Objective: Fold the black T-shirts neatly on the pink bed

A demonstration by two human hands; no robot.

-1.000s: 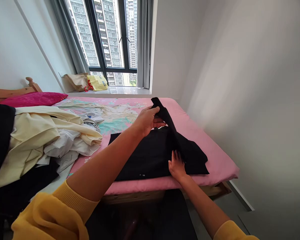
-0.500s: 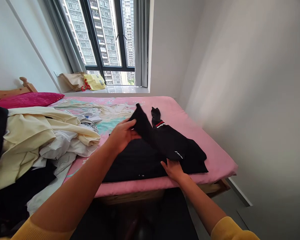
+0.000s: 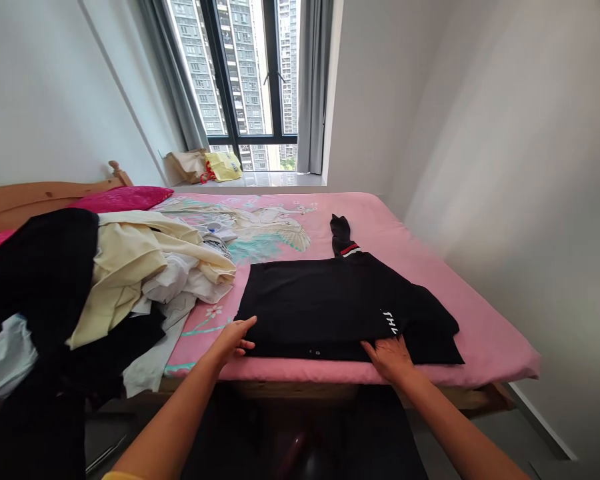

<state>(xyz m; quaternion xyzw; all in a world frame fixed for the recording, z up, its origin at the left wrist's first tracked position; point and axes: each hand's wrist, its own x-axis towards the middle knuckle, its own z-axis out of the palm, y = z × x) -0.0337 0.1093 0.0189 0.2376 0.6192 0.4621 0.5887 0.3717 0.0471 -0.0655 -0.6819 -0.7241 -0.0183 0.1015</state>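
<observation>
A black shirt (image 3: 315, 300) lies folded over near the front edge of the bed, with white lettering on its right part. A dark sleeve end with a red and white band (image 3: 350, 249) sticks out at its far side. My left hand (image 3: 234, 337) is at the shirt's near left corner, thumb and bent fingers closed about the cloth edge. Nearer the collar end, my right hand (image 3: 391, 357) grips the fold's near edge; its fingertips are tucked under the upper layer and hidden, its thumb out to the left.
A heap of cream trousers (image 3: 130, 257), white cloth (image 3: 180, 280) and black clothing (image 3: 45, 267) covers the bed's left side. Behind are a magenta pillow (image 3: 130, 198) and a headboard (image 3: 50, 191). Paper bags (image 3: 223, 167) sit on the windowsill. A wall stands to the right.
My left hand has come down and toward me, laying the raised cloth flat over the shirt. My right hand has stayed at the near edge. The view has turned a little left.
</observation>
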